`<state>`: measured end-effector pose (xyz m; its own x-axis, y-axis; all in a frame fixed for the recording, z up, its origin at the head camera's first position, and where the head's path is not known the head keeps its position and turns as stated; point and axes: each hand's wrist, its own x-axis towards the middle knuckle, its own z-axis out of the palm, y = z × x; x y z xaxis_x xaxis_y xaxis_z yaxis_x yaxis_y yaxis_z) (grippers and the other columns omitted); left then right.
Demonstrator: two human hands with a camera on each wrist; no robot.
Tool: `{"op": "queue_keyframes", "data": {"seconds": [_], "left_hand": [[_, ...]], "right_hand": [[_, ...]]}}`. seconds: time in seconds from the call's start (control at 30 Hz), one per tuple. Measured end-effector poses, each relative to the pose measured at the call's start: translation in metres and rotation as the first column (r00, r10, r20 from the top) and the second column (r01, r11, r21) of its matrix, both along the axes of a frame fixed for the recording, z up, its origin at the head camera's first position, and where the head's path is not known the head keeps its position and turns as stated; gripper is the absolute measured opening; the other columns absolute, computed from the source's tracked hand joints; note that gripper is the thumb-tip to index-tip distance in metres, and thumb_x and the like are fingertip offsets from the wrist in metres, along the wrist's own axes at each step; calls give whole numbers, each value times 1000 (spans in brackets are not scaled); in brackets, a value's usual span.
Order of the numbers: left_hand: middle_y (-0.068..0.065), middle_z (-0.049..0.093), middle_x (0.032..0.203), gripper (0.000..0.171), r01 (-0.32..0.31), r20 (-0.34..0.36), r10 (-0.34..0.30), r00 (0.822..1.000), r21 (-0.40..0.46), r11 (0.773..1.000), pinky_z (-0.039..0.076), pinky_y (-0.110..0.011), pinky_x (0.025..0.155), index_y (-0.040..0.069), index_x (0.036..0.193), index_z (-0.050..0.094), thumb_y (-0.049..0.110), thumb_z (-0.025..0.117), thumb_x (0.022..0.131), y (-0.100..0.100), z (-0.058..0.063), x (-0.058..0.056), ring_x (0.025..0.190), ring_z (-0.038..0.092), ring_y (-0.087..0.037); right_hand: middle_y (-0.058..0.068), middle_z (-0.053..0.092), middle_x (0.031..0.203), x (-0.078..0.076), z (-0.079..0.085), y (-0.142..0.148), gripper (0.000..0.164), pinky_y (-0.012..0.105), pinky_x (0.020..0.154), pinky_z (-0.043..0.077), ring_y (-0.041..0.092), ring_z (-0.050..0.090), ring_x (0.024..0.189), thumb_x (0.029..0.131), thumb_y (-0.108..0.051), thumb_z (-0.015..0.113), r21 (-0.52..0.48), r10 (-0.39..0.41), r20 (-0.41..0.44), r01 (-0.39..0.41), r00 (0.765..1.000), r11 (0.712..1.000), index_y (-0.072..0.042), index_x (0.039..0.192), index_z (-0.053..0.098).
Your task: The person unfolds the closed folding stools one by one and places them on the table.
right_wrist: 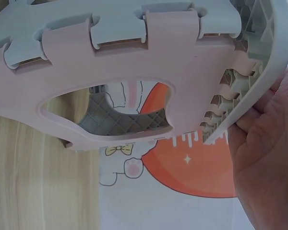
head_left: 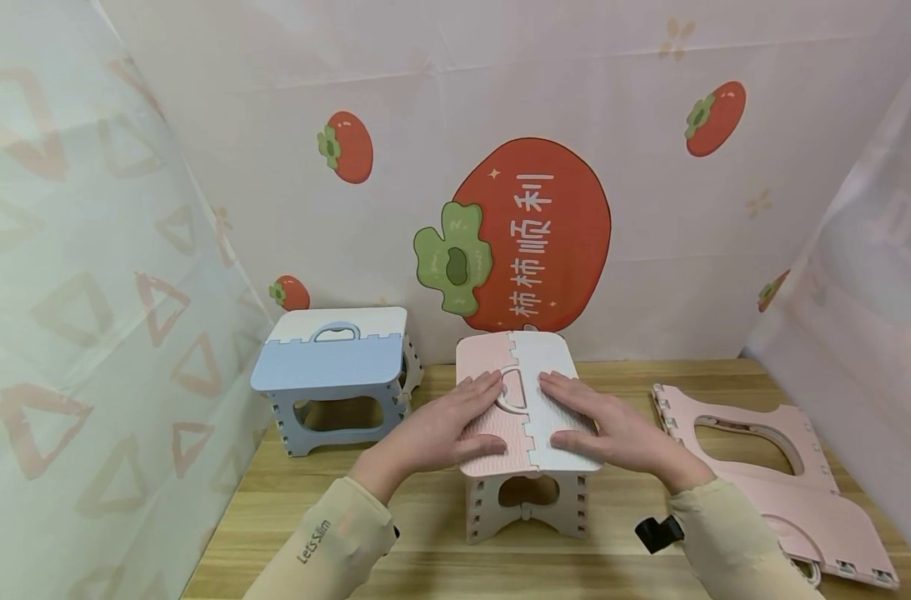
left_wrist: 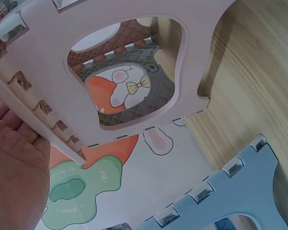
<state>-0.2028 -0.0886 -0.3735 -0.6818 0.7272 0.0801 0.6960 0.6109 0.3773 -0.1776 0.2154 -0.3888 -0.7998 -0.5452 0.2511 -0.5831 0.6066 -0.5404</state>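
A pink and white folding stool (head_left: pixel 548 425) stands unfolded on its legs at the middle of the table in the head view. My left hand (head_left: pixel 455 421) rests flat on the pink half of its top, fingertips near the oval handle. On the white half lies my right hand (head_left: pixel 613 425), its fingers extended and thumb spread. Neither hand's fingers curl round the stool there. In the left wrist view the stool's pink leg panel (left_wrist: pixel 197 57) shows beside the hand. The right wrist view shows its pink side panel (right_wrist: pixel 120 67) and the underside edge of the top.
A blue and white folding stool (head_left: pixel 327 367) stands unfolded at the left, near the back wall. To the right lies a pink folding stool (head_left: pixel 823 517), folded flat on the wooden table (head_left: pixel 425 558). Behind rises a printed cloth backdrop (head_left: pixel 650 317) with persimmon pictures.
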Motion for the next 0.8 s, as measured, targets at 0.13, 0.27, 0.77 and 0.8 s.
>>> {"op": "queue_keyframes", "data": {"seconds": [0.13,0.27,0.77,0.8], "left_hand": [[2,22,170,86,-9,-2,9,1000,-22,1000,25,-41,126,17,164,25,61,58,97,1,1,0,156,21,-22],[2,23,170,84,-13,-3,13,1000,-40,999,26,-42,125,17,163,27,61,56,98,2,2,0,156,21,-23],[-2,18,170,80,-12,-30,10,999,-71,997,15,-38,128,12,163,26,59,49,103,5,0,6,157,14,-20],[-2,17,171,80,-20,-31,17,999,-75,997,15,-38,128,12,163,25,59,48,103,4,1,7,157,14,-19]], "right_hand": [[2,36,165,0,-1,-1,73,61,114,38,33,34,150,96,-43,71,13,-3,-7,3,1000,1000,-21,158,42],[2,35,165,0,-1,-1,72,61,114,38,33,33,151,96,-43,70,24,-2,-6,2,1000,1000,-20,158,42],[6,36,164,3,1,-3,66,61,115,35,36,33,150,100,-41,66,63,11,-37,-8,999,998,-14,156,44],[6,35,165,3,2,-2,67,62,116,35,37,32,151,99,-41,66,62,14,-28,-12,1000,998,-14,156,44]]}}
